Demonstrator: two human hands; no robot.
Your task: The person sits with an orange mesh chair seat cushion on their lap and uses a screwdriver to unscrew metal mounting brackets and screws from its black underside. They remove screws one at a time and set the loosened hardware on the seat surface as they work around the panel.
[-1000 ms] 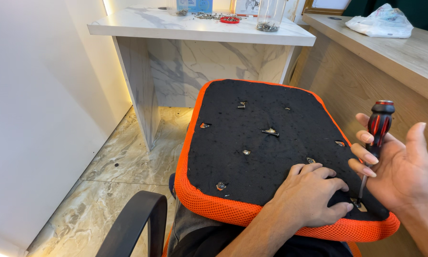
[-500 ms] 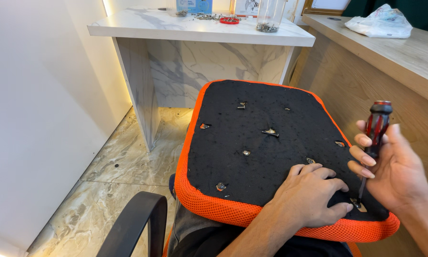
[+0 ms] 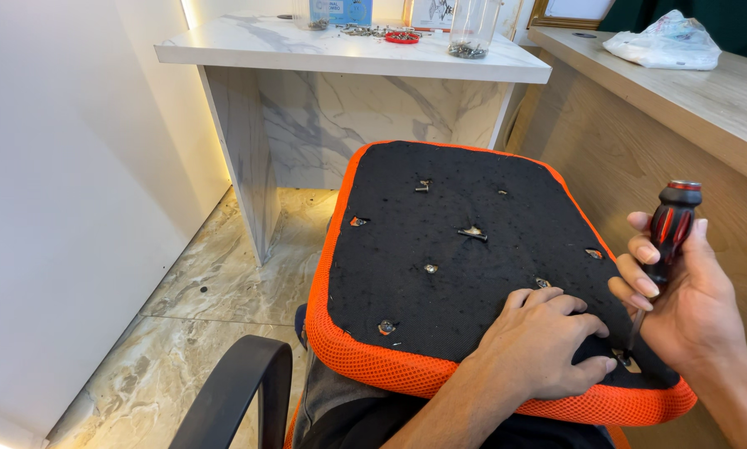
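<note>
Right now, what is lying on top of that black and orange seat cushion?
On the seat cushion rest the left hand and the screwdriver tip, held by the right hand. Small metal fittings dot it. The spot under the left hand is hidden.

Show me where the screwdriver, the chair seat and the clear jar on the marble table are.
screwdriver (image 3: 669,223), head view, on its red and black handle.
chair seat (image 3: 465,274), head view, on the black underside fabric.
clear jar (image 3: 471,27), head view, on its glass wall.
</note>
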